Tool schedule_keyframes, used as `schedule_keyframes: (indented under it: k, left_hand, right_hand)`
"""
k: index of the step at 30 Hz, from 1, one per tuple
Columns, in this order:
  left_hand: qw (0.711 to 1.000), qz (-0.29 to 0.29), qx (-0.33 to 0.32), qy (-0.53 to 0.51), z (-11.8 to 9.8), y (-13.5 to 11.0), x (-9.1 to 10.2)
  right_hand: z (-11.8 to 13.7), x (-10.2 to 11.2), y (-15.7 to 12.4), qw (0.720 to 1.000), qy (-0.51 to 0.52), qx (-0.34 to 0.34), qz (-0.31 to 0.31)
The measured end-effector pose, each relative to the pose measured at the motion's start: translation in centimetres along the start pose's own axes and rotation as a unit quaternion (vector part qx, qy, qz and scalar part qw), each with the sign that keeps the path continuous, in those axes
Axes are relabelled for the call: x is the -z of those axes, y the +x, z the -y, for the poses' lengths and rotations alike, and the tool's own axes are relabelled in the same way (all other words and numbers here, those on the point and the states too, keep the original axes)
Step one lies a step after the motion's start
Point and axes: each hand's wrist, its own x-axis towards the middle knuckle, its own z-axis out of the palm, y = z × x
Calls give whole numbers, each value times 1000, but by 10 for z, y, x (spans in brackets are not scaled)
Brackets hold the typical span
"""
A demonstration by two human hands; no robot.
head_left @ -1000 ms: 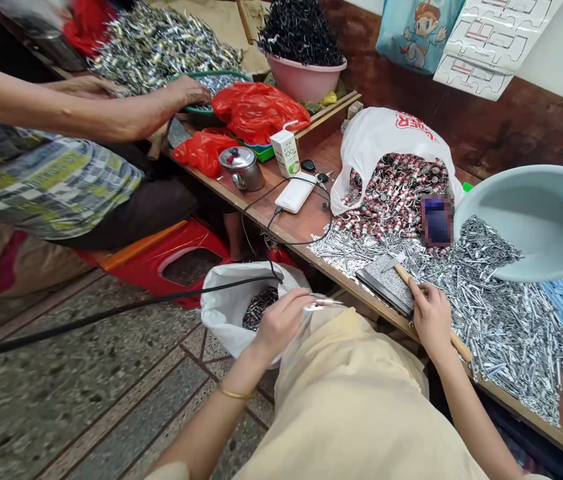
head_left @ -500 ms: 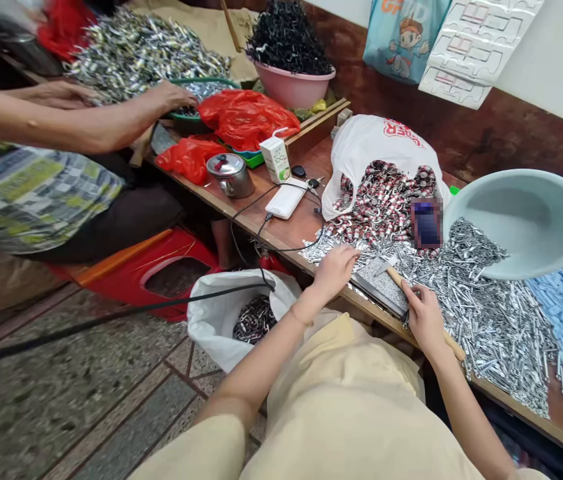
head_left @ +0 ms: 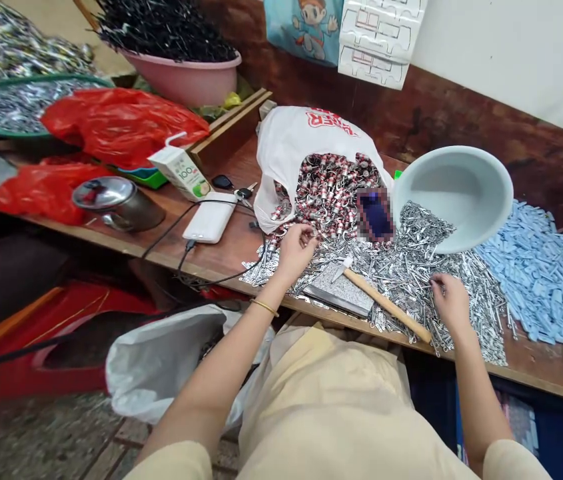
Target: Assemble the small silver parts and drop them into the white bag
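Both forearms reach forward over the desk [head_left: 546,367], elbows bent and set wide apart. The left forearm slants up and to the right in view, a gold-coloured bracelet [head_left: 264,306] near its wrist, and the left hand [head_left: 297,250] is bent over the near edge of the red-banded pieces [head_left: 331,193]. Its fingers curl in close to the thumb; I cannot tell whether a piece is pinched between them. The right forearm rises and leans to the left, and the right hand [head_left: 452,300] points forward and left over the silver metal parts [head_left: 484,307], thumb and forefinger bent close to each other; whether they grip a part is too small to tell.

The hammer [head_left: 386,303] lies between the hands, touched by neither. Its head rests on the speckled block [head_left: 336,287] and points away to the left; the long axis of the wooden handle runs diagonally down to the right, across the silver parts, ending near the desk's front edge just beside the right forearm. The block lies flat at that edge, its long side roughly parallel to it. The red-banded pieces spill toward the person from a white bag [head_left: 281,143], pointing every way, and the silver parts reach into a tilted basin [head_left: 491,193]
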Motion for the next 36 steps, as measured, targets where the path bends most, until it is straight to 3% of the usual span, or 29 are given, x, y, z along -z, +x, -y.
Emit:
schedule_keyframes:
  k: [3,6,11,14,17,19,22,24,27,32,36]
  left_hand:
    - [969,-34,119,-214,1,-9,1]
    - [922,-6,185,-341,-5,-22,9]
    - [854,110,235,-450,-20,-49,34]
    - [841,149,248,-458,-22,-61,41]
    - [858,155,269,-409,-20,-67,34]
    - [891,159,255,-340,-19,-71,25]
    - [954,148,155,-207,-20,-79,16]
    - [980,137,63,-132,-23,-86,16]
    - [989,133,-11,-56,-26,-99,22]
    - [994,105,-33,14,-27,-113,25]
    - [993,88,-82,18,-23,-116,26]
  right_hand:
    - [-9,-3,23,997,-58,-15,45]
    - [0,-13,44,988,-130,-55,64]
    - [9,-23,61,980,-138,-57,131]
    - [7,-22,60,982,-143,-56,113]
    - [7,-20,58,978,-162,-55,119]
    - [8,-20,56,975,-170,-52,132]
    - [9,-20,52,976,-168,-58,124]
    - [8,-21,49,979,-163,-59,107]
    - [5,-25,48,980,-164,-43,100]
    - [6,-27,51,981,-153,-31,116]
    - [12,-23,47,988,-127,-47,78]
